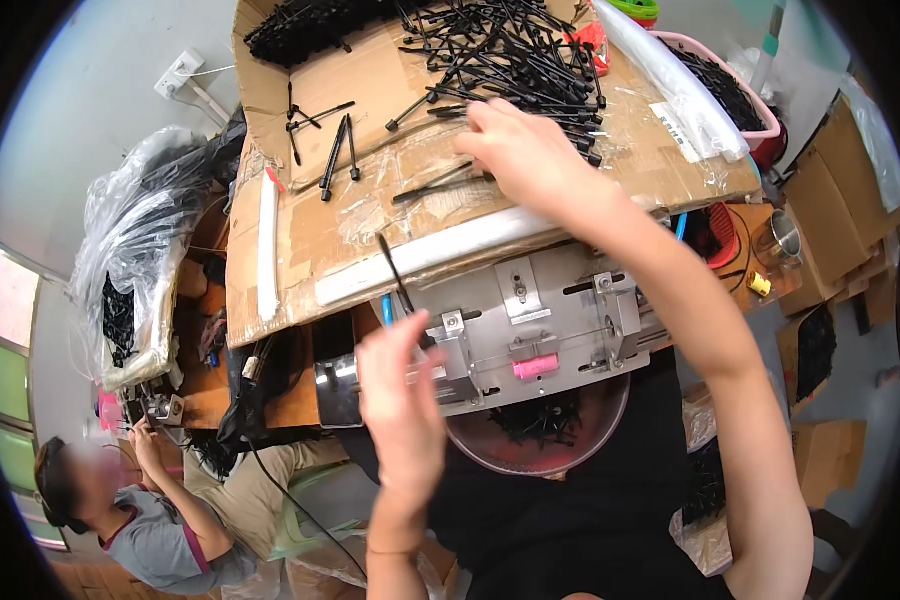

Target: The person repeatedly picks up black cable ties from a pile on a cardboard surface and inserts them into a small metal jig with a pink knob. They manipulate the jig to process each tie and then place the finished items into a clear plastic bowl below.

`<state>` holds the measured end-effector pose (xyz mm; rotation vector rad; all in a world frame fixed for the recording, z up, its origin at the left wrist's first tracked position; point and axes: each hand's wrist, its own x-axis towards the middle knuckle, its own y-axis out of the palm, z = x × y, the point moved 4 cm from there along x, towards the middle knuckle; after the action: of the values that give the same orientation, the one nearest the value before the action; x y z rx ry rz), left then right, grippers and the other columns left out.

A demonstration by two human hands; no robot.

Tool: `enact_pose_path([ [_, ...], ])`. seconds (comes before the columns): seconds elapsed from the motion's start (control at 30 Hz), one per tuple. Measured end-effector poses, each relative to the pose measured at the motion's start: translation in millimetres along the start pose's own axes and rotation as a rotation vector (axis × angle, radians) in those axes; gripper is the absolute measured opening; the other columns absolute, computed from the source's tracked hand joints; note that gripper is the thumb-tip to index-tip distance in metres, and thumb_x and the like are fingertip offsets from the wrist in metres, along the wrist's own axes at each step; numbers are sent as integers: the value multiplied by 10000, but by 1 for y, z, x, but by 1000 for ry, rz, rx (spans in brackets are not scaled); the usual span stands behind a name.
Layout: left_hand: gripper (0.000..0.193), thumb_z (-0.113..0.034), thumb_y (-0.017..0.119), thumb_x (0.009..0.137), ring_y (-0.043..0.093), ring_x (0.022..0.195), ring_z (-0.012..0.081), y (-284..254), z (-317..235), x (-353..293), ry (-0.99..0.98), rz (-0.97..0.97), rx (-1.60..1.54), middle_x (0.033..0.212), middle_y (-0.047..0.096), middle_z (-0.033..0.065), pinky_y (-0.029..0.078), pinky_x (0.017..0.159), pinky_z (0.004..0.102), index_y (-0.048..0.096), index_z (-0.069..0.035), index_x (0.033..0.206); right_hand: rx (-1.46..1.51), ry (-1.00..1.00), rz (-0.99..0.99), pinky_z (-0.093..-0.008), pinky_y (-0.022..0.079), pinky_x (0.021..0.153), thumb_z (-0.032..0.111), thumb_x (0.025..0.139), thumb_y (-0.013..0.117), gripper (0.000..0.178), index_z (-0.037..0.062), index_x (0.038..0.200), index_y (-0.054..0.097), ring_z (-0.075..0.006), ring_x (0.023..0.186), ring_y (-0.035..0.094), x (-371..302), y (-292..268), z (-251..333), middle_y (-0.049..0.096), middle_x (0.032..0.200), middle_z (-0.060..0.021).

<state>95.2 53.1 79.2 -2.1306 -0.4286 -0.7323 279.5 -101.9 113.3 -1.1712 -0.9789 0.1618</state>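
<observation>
My left hand (pixel 402 405) is raised by the left end of a metal fixture (pixel 490 310), its fingers closed on a thin black plastic rod (pixel 392 265) that sticks up past the fingertips. Over the slanted cardboard, my right hand (pixel 530 155) has its fingers curled down at the end of another black rod (pixel 430 187). The fingertips partly hide that end. Just beyond them lies a heap of black rods with thick ends (pixel 520 70). Two clamp-like blocks and a small pink piece (pixel 536 367) sit on the fixture.
Under the fixture, a round basin (pixel 610 425) holds small black pieces. A white strip (pixel 420 262) edges the cardboard (pixel 370 90). At the right stand a pink basket (pixel 765 115), a metal cup (pixel 776 238) and cardboard boxes (pixel 850 190). Another person (pixel 175 530) works at the lower left.
</observation>
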Motion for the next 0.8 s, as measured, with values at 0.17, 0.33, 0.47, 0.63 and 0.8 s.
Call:
enact_pose_path([
  [0.17,717,75,709,754,533,882,270,30,-44,-78,28,373,41,989,562,134,461,804,362,427,71,1413,258,-7,30,-450,522,761,30,790,640,95,-4,879,638,-375,880,655,20,-2,-15,672,865,-182],
  [0.33,668,57,674,788,524,888,272,67,-48,-93,66,466,122,1000,539,136,456,807,371,417,90,1403,687,374,-184,-237,465,655,122,904,660,203,25,1082,667,-57,707,552,-51,-68,-16,595,735,-33],
  [0.47,663,48,668,797,522,897,269,68,-45,-89,80,499,129,1000,538,134,456,814,365,405,98,1404,1049,588,-293,-237,485,684,-39,864,665,163,-14,1025,661,-50,788,572,-119,-84,6,625,837,12],
  [0.63,672,28,679,799,526,914,295,59,-42,-82,64,557,93,1012,548,143,462,827,368,407,75,1411,658,379,-181,-264,518,645,-78,767,724,357,-32,1110,636,-174,721,647,-183,-66,58,689,867,-103],
  [0.8,590,127,524,767,530,970,345,21,-16,27,227,267,113,997,527,189,455,861,447,494,15,1346,574,316,-87,-343,496,583,-63,709,769,668,-77,1329,522,-233,641,589,-221,-26,107,635,796,-124],
])
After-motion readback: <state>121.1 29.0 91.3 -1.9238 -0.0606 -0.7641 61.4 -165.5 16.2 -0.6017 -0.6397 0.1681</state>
